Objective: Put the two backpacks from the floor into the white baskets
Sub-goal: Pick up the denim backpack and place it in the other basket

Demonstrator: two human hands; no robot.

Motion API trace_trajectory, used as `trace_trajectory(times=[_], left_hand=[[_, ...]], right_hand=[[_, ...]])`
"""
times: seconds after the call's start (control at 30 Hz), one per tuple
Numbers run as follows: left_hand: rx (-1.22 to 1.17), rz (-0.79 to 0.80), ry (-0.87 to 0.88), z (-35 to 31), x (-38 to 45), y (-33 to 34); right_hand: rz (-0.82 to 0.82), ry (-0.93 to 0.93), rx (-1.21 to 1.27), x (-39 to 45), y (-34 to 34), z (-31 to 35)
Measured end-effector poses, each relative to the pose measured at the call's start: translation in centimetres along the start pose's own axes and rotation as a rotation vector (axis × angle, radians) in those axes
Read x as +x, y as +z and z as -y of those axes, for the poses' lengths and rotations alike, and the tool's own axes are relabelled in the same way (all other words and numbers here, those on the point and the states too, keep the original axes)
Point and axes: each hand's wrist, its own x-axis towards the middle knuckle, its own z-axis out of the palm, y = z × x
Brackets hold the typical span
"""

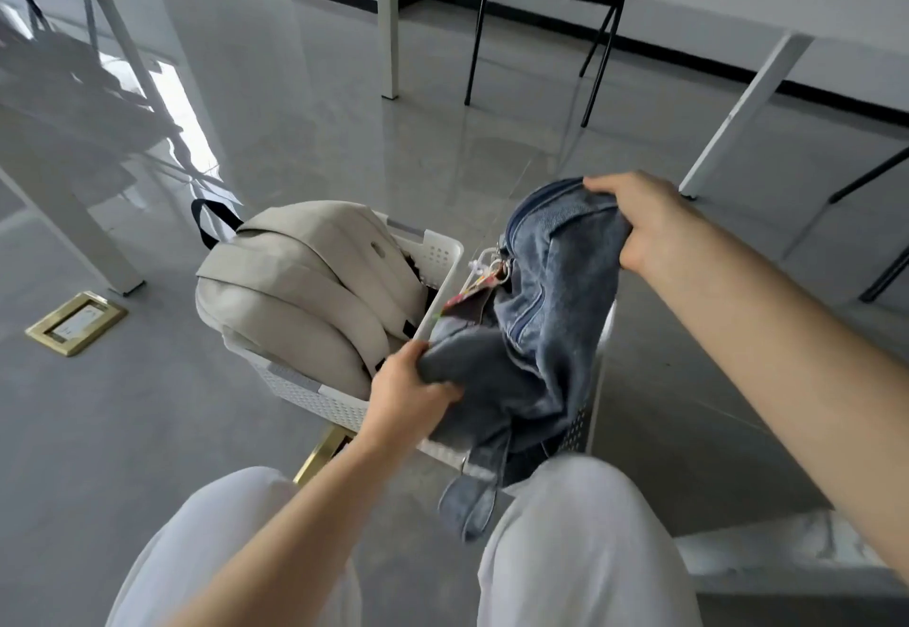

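A beige backpack (300, 287) with a black top loop lies in a white perforated basket (315, 393) on the grey floor. To its right, a blue denim backpack (546, 312) hangs over a second white basket (583, 422), which it mostly hides. My left hand (408, 388) grips the denim bag's lower end. My right hand (639, 223) holds its top edge. A colourful tag (472, 289) dangles from the bag's zipper, and a denim strap (472, 508) trails over the basket's near rim.
My two legs in white trousers (580, 552) stand just in front of the baskets. A brass floor socket (76, 324) lies at left, another (327, 449) by the near basket. White table legs (742, 110) and black chair legs (597, 56) stand behind.
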Motion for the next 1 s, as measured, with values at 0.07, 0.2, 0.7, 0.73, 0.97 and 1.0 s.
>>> trace_trajectory(times=[0.07, 0.2, 0.7, 0.73, 0.97, 1.0], left_hand=[[-0.2, -0.086, -0.017, -2.0, 1.6, 1.5], [-0.203, -0.168, -0.036, -1.5, 3.0, 6.2], [0.711, 0.472, -0.057, 4.5, 3.6, 10.4], [0.679, 0.446, -0.064, 4.1, 3.7, 9.8], [0.149, -0.099, -0.096, -0.8, 7.0, 3.3], [0.07, -0.081, -0.096, -1.8, 7.9, 3.1]], right_hand=[[-0.027, -0.011, -0.026, 0.2, 0.2, 0.6], [-0.04, -0.007, -0.064, 0.7, 0.3, 0.0], [0.064, 0.063, -0.178, 1.3, -1.5, -6.0], [0.08, 0.054, -0.198, 1.0, -1.5, -6.1], [0.169, 0.078, -0.278, -0.6, -2.8, -7.7], [0.165, 0.086, -0.291, -0.8, -2.9, -8.0]])
